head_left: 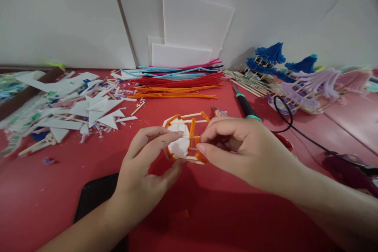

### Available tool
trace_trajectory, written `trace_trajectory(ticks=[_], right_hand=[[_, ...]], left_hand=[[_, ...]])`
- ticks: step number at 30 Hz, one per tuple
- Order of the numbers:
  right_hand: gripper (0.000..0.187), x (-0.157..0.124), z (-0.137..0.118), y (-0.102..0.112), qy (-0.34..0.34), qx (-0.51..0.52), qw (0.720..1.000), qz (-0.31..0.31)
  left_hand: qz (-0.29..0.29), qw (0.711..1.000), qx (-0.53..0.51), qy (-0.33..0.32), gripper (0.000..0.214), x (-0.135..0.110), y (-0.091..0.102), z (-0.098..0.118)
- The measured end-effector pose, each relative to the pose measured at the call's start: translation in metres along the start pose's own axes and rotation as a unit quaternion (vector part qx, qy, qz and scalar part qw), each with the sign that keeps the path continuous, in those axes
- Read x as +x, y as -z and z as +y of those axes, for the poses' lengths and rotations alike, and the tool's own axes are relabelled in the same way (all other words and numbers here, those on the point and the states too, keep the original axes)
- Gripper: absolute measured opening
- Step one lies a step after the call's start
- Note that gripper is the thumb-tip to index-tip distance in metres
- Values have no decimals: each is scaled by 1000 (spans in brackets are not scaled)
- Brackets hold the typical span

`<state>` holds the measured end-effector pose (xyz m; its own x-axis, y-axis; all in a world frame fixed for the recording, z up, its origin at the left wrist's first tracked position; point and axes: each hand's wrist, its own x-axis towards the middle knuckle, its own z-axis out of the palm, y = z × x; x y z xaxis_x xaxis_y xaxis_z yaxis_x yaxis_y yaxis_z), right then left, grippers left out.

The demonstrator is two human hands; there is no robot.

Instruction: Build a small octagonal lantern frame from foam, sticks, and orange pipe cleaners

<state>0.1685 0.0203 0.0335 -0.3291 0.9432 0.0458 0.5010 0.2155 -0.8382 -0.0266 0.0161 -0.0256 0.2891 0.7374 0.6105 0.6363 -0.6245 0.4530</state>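
Note:
A small frame of thin wooden sticks, orange pipe cleaners and white foam pieces is held just above the red table. My left hand grips its left side between thumb and fingers. My right hand pinches the orange pipe cleaner on the frame's right side with thumb and forefinger; its other fingers are curled.
Coloured pipe cleaners lie in a row behind the frame. White foam scraps litter the left. White foam sheets lean on the wall. A black tool with cable, finished tasselled models and a dark phone are nearby.

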Motion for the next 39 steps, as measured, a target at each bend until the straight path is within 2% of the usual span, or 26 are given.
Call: trace_trajectory(ticks=[39], right_hand=[[12, -3, 0, -2, -24, 33, 999, -6]], left_hand=[[-8, 1000, -7, 5, 36, 0, -1, 1]])
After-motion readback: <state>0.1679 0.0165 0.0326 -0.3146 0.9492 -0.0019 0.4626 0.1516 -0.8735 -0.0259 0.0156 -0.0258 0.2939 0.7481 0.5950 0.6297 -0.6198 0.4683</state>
